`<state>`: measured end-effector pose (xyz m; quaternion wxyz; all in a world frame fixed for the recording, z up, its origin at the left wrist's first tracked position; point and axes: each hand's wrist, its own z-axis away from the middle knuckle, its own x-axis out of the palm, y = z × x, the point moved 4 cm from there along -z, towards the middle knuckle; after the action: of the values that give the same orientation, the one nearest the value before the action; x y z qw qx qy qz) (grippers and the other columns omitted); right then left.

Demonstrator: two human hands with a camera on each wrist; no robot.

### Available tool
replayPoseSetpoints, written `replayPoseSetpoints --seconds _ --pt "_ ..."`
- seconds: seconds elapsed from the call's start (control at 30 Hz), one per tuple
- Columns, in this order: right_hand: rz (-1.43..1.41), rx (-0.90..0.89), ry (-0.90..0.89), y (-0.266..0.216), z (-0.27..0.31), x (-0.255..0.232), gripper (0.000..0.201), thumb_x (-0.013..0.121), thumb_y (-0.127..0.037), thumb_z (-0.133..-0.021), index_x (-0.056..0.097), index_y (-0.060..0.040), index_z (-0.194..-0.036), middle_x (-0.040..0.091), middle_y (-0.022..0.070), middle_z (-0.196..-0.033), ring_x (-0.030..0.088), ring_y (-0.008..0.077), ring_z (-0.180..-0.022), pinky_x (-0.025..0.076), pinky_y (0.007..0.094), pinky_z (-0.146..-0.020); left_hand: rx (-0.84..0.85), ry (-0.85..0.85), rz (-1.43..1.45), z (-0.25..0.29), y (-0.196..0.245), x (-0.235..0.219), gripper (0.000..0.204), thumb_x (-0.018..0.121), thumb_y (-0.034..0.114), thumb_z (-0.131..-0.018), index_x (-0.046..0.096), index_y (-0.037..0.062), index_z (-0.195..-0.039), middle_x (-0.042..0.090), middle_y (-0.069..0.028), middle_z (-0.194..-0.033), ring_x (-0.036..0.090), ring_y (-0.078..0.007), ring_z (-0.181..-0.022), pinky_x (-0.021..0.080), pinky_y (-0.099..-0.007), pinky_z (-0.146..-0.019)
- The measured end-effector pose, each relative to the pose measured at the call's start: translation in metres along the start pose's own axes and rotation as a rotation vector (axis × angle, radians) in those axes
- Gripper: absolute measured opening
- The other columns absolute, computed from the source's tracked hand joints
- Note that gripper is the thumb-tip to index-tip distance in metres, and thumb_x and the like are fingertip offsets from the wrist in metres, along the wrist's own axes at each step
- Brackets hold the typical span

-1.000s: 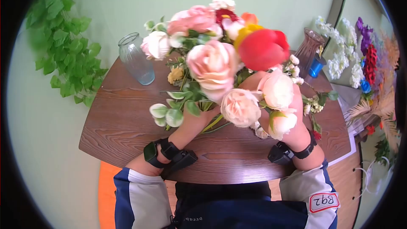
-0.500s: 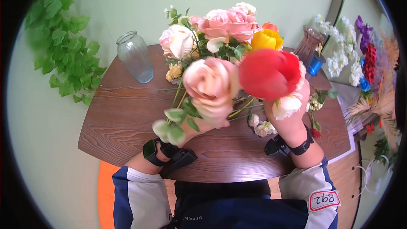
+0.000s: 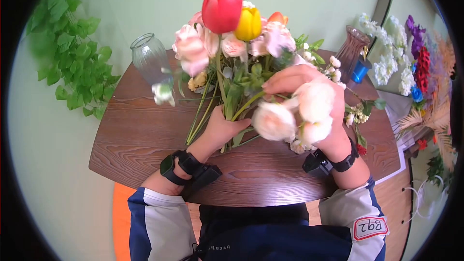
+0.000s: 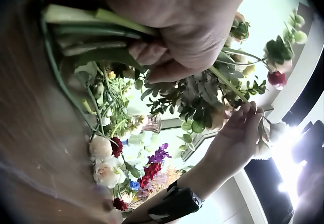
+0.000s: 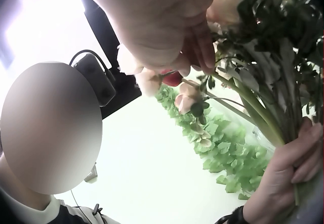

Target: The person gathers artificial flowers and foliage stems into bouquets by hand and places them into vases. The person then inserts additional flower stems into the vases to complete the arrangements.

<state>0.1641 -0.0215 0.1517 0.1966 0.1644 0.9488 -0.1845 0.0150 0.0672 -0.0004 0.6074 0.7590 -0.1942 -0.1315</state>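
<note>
In the head view my left hand [image 3: 223, 129] grips a bunch of flower stems above the table. A red tulip [image 3: 222, 12], a yellow tulip [image 3: 248, 24] and blurred pink roses [image 3: 193, 46] rise above that fist. The cut stem ends [image 4: 76, 16] poke out below it in the left wrist view. My right hand [image 3: 299, 78] is at the bunch's right side. Its fingertips pinch a green stem [image 5: 243, 90] that runs into the left fist. Pale peach roses [image 3: 316, 102] hang in front of the right hand and partly cover it.
A clear glass vase [image 3: 150, 58] stands at the table's back left. A brownish glass vase [image 3: 352, 50] and a blue ribbon roll [image 3: 360, 71] are at the back right. Loose stems [image 3: 200, 121] lie left of centre, small white flowers [image 3: 357, 117] at the right. Green vines [image 3: 79, 53] hang on the wall.
The red tulip has swung from beside the right hand up and left, and the large pink rose has moved up and left. The bunch has turned in the left hand, uncovering that hand.
</note>
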Motion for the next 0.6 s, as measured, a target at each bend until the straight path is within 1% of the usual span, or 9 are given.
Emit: replayPoseSetpoints --seconds 0.03,0.1,0.13,0.27,0.3,0.33,0.43,0.5,0.6 --pt "0.053 -0.024 -0.006 0.0 0.0 0.002 0.019 0.065 -0.001 -0.069 0.063 -0.0014 -0.088 0.065 0.0107 -0.087 0.062 0.0239 -0.078 0.049 0.0333 -0.071 0.0 0.0 -0.001 -0.007 -0.023 -0.005 0.035 0.071 0.003 -0.071 0.059 -0.0005 -0.104 0.064 -0.0064 -0.097 0.059 -0.0115 -0.086 0.047 -0.0264 -0.077" --pt "0.131 -0.033 -0.022 -0.001 -0.001 0.007 0.03 0.065 -0.003 -0.071 0.061 -0.0011 -0.1 0.063 0.0119 -0.093 0.061 0.0257 -0.082 0.048 0.0339 -0.074 0.317 0.035 -0.208 -0.023 -0.064 -0.017 0.028 0.068 0.003 -0.071 0.062 0.0013 -0.099 0.065 -0.0069 -0.094 0.06 -0.0124 -0.084 0.047 -0.0265 -0.075" --pt "0.156 -0.018 -0.032 -0.001 -0.002 0.009 0.037 0.065 -0.004 -0.071 0.058 -0.0009 -0.108 0.062 0.0127 -0.097 0.06 0.0265 -0.084 0.047 0.0341 -0.075 0.152 0.079 -0.294 -0.004 -0.006 -0.007 0.029 0.065 0.001 -0.07 0.061 0.0008 -0.099 0.066 -0.0067 -0.092 0.061 -0.0127 -0.083 0.047 -0.0263 -0.074" --pt "0.16 0.081 -0.182 -0.001 0.005 0.014 0.062 0.068 -0.001 -0.07 0.043 -0.0018 -0.126 0.056 0.0139 -0.112 0.057 0.0295 -0.092 0.047 0.0355 -0.079 -0.066 0.096 -0.112 -0.001 -0.009 -0.012 0.031 0.063 0.001 -0.068 0.059 -0.0015 -0.099 0.065 -0.0058 -0.085 0.06 -0.0122 -0.079 0.047 -0.0265 -0.071" --pt "0.088 0.157 -0.246 0.005 0.008 0.018 0.057 0.064 0.0 -0.071 0.039 -0.0008 -0.123 0.042 0.0223 -0.121 0.049 0.0403 -0.105 0.045 0.0399 -0.084 -0.083 0.093 -0.108 0.0 -0.006 -0.012 0.028 0.062 -0.001 -0.068 0.059 -0.0014 -0.095 0.064 -0.0054 -0.081 0.059 -0.0117 -0.073 0.046 -0.0258 -0.065" --pt "0.087 0.158 -0.245 0.004 0.006 0.018 0.057 0.064 0.0 -0.071 0.039 -0.0008 -0.123 0.042 0.0223 -0.121 0.049 0.0403 -0.105 0.045 0.0399 -0.084 -0.1 0.091 -0.105 0.001 -0.003 -0.012 0.025 0.062 -0.002 -0.067 0.058 -0.0013 -0.091 0.062 -0.0051 -0.077 0.058 -0.0112 -0.066 0.045 -0.0251 -0.059" --pt "0.121 0.115 -0.188 0.003 0.001 0.014 0.048 0.063 0.001 -0.072 0.046 -0.0001 -0.117 0.048 0.0197 -0.114 0.052 0.0374 -0.1 0.047 0.0385 -0.079 -0.159 0.086 0.112 0.002 -0.004 -0.014 0.016 0.06 -0.005 -0.066 0.054 0.0009 -0.079 0.055 -0.0019 -0.066 0.049 -0.0086 -0.051 0.037 -0.0233 -0.045" --pt "0.212 -0.115 -0.171 0.0 -0.001 0.01 0.034 0.062 0.003 -0.071 0.054 0.0002 -0.105 0.055 0.015 -0.102 0.057 0.032 -0.089 0.049 0.0352 -0.071 -0.157 0.135 0.161 0.004 0.003 -0.01 0.016 0.06 -0.005 -0.066 0.052 0.0022 -0.077 0.051 -0.0003 -0.064 0.044 -0.0076 -0.046 0.032 -0.0228 -0.041" --pt "0.196 -0.083 -0.107 -0.004 -0.002 0.007 0.023 0.061 0.005 -0.071 0.06 -0.0006 -0.093 0.058 0.0106 -0.09 0.06 0.0265 -0.079 0.05 0.0324 -0.065 -0.139 0.173 0.199 0.003 0.004 -0.013 0.017 0.061 -0.005 -0.067 0.05 0.0034 -0.077 0.048 0.0014 -0.06 0.039 -0.0064 -0.042 0.026 -0.0219 -0.037"
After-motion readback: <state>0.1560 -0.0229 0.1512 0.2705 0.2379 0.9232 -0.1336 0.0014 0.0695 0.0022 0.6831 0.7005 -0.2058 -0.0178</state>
